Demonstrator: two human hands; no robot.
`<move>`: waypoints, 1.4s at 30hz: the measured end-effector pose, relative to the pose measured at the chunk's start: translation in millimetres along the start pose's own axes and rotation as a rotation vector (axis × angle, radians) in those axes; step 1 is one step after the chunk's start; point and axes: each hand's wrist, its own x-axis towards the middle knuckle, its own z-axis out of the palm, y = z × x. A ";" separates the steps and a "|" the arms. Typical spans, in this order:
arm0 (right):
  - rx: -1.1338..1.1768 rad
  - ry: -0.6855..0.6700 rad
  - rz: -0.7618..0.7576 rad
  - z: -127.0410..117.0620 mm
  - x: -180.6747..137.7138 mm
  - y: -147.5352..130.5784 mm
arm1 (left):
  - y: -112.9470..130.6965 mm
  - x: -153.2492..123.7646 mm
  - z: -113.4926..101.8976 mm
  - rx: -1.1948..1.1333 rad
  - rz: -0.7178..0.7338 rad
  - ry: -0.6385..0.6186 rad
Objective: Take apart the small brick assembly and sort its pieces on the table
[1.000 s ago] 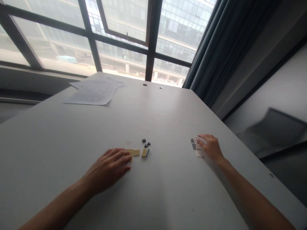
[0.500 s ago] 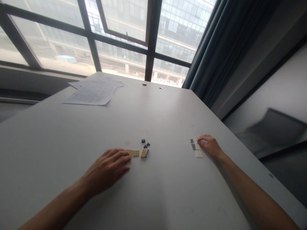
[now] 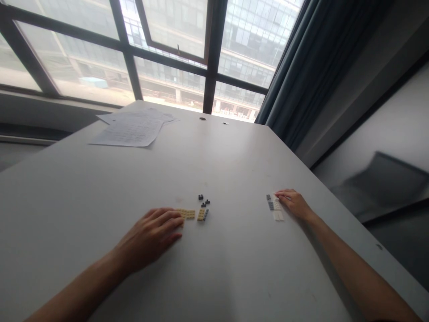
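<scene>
My left hand lies on the table with its fingers stretched and the thumb apart. Its fingertips cover the near end of a group of tan toy bricks. To the right of them are another tan brick, a grey brick and small black pieces. My right hand is closed, its fingertips pinched at the far end of the white toy bricks; the piece between them is mostly hidden. Grey pieces sit left of the white ones, and flat white pieces lie nearer me.
The white table stretches toward a large window. Printed papers lie at its far left, and two cable holes are near the far edge. A dark curtain hangs at the right.
My right fingertips have shifted slightly to the left and farther away, at the top of the white bricks. My left hand stays in place.
</scene>
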 end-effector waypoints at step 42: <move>-0.015 0.087 -0.079 11.5 16.7 -71.3 | 4.0 2.6 -4.1 -0.019 -0.017 0.005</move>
